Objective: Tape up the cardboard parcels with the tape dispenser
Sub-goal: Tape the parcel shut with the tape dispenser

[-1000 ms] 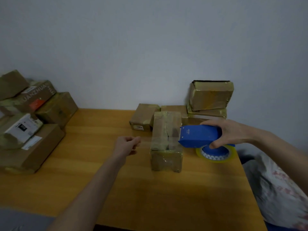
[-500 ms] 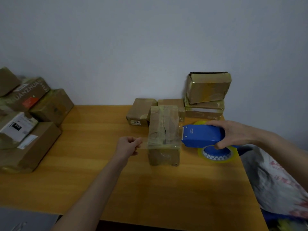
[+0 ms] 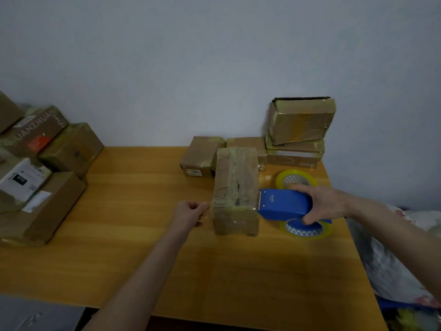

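A brown cardboard parcel (image 3: 235,187) wrapped in clear tape lies in the middle of the wooden table (image 3: 143,235). My right hand (image 3: 327,203) grips the blue tape dispenser (image 3: 284,205), whose toothed edge is against the parcel's right side. Its yellowish tape roll (image 3: 306,229) hangs below my hand. My left hand (image 3: 189,213) is just left of the parcel with its fingers curled, and it seems to pinch the end of a clear tape strip that runs across the parcel's near end.
A spare tape roll (image 3: 296,179) lies behind the dispenser. Taped parcels (image 3: 299,123) are stacked at the back right against the wall, and two more (image 3: 200,155) stand behind the central parcel. A pile of boxes (image 3: 43,168) fills the left. Patterned fabric (image 3: 391,266) lies beyond the table's right edge.
The dispenser has slid right, from over the parcel's top to its right side. My left hand has stayed left of the parcel. The view has shifted a little.
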Tool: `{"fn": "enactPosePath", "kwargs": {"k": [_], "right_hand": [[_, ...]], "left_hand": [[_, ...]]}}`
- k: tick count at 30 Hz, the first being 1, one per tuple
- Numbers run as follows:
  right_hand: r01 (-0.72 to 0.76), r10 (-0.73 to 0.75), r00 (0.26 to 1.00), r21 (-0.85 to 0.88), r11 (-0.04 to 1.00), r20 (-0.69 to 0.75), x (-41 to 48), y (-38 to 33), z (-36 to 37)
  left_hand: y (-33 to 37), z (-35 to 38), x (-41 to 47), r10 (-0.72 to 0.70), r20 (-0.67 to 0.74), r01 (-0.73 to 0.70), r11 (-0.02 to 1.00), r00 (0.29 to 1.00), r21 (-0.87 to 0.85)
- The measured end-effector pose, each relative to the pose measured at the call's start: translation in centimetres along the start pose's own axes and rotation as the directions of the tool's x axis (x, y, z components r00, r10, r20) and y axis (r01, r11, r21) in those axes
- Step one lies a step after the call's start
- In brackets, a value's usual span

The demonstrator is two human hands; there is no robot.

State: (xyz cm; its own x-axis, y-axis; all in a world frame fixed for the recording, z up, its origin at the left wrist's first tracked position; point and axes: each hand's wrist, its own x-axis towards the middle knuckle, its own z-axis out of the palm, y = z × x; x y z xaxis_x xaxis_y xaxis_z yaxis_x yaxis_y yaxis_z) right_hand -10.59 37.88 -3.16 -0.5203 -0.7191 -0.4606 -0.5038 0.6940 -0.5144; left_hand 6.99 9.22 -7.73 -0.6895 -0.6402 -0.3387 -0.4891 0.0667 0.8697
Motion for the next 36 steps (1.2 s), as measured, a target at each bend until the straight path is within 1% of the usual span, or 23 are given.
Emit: {"fn": "enactPosePath", "kwargs": {"k": [2, 4, 7, 9, 11, 12, 13, 14, 15, 16, 17, 18, 19, 20, 21, 22, 23, 24, 28, 33, 36], "right_hand": [[-0.013, 0.012, 1.0, 0.013, 1.0, 0.021, 0.5, 0.1, 0.5], [-0.022, 0.021, 0.999, 0.051, 0.998, 0.036, 0.8, 0.2, 0.9], [-0.034, 0.031, 0.999, 0.057, 0.998, 0.039, 0.9, 0.4, 1.3], [-0.036, 0.034, 0.999, 0.062, 0.997, 0.034, 0.9, 0.3, 1.5], [-0.035, 0.034, 0.999, 0.057, 0.998, 0.031, 0.7, 0.3, 1.6], [-0.031, 0.03, 0.999, 0.047, 0.998, 0.025, 0.6, 0.4, 1.8], [-0.023, 0.022, 1.0, 0.034, 0.999, 0.013, 0.4, 0.4, 1.9], [-0.013, 0.013, 1.0, 0.022, 1.0, 0.001, 0.4, 0.5, 2.0], [-0.007, 0.007, 1.0, 0.02, 1.0, -0.011, 0.3, 0.5, 2.1], [-0.001, 0.002, 1.0, 0.021, 1.0, -0.023, 0.4, 0.6, 2.3], [0.004, -0.003, 0.999, 0.025, 1.0, -0.035, 0.4, 0.5, 2.3], [0.01, -0.009, 0.999, 0.026, 1.0, -0.052, 0.5, 0.5, 2.4], [0.016, -0.014, 0.997, 0.021, 1.0, -0.074, 0.5, 0.4, 2.4], [0.021, -0.02, 0.995, 0.003, 1.0, -0.098, 0.5, 0.4, 2.4], [0.029, -0.032, 0.992, -0.026, 0.999, -0.124, 0.5, 0.5, 2.5], [0.041, -0.049, 0.988, -0.056, 0.998, -0.147, 0.3, 0.6, 2.7], [0.056, -0.067, 0.984, -0.071, 0.996, -0.166, 0.2, 0.9, 2.9], [0.069, -0.079, 0.981, -0.063, 0.996, -0.179, 0.0, 1.2, 3.0], [0.076, -0.068, 0.983, 0.04, 0.996, -0.17, -0.7, 2.2, 2.4], [0.04, -0.028, 0.995, 0.118, 0.992, -0.095, -2.3, 4.4, 1.3], [0.003, 0.001, 0.998, 0.068, 0.998, -0.06, -2.9, 4.9, 0.9]], "left_hand": [[-0.3, 0.4, 0.0, 0.005, 0.018, -0.005, 1.0, 1.0, -0.002], [-0.6, 0.7, 0.0, 0.047, 0.028, -0.048, 0.998, 0.999, 0.045], [-0.3, 0.9, 0.3, 0.165, 0.029, -0.166, 0.947, 0.986, 0.274], [-0.3, 0.6, 0.4, 0.208, 0.079, -0.22, 0.851, 0.975, 0.477], [-1.0, -0.2, 0.6, 0.132, 0.128, -0.184, 0.674, 0.983, 0.716], [-1.3, -0.8, 0.5, 0.112, 0.117, -0.161, 0.612, 0.987, 0.775], [-1.3, -1.2, 0.3, 0.169, 0.085, -0.171, 0.601, 0.982, 0.781], [-1.2, -1.3, -0.1, 0.32, 0.053, -0.248, 0.611, 0.946, 0.752], [-0.8, -1.0, -0.7, 0.514, 0.046, -0.386, 0.579, 0.857, 0.718], [-0.2, -0.2, -1.3, 0.666, 0.081, -0.524, 0.499, 0.741, 0.69], [0.4, 0.9, -2.1, 0.755, 0.152, -0.635, 0.403, 0.638, 0.66], [0.9, 2.3, -3.0, 0.771, 0.255, -0.71, 0.332, 0.584, 0.621], [1.1, 3.8, -3.8, 0.733, 0.358, -0.746, 0.296, 0.578, 0.597], [0.9, 5.0, -4.3, 0.661, 0.448, -0.745, 0.263, 0.602, 0.612], [0.5, 5.9, -4.4, 0.587, 0.505, -0.726, 0.22, 0.632, 0.652], [0.1, 6.3, -4.2, 0.537, 0.533, -0.7, 0.161, 0.654, 0.696], [-0.2, 6.3, -4.1, 0.51, 0.541, -0.675, 0.113, 0.669, 0.729], [-0.3, 6.3, -4.0, 0.5, 0.536, -0.66, 0.1, 0.68, 0.745], [-0.5, 6.0, -3.8, 0.507, 0.546, -0.665, 0.074, 0.667, 0.743], [-0.5, 5.8, -3.3, 0.516, 0.55, -0.668, 0.058, 0.657, 0.742], [-0.4, 5.9, -3.4, 0.512, 0.565, -0.679, 0.05, 0.647, 0.733]]}}
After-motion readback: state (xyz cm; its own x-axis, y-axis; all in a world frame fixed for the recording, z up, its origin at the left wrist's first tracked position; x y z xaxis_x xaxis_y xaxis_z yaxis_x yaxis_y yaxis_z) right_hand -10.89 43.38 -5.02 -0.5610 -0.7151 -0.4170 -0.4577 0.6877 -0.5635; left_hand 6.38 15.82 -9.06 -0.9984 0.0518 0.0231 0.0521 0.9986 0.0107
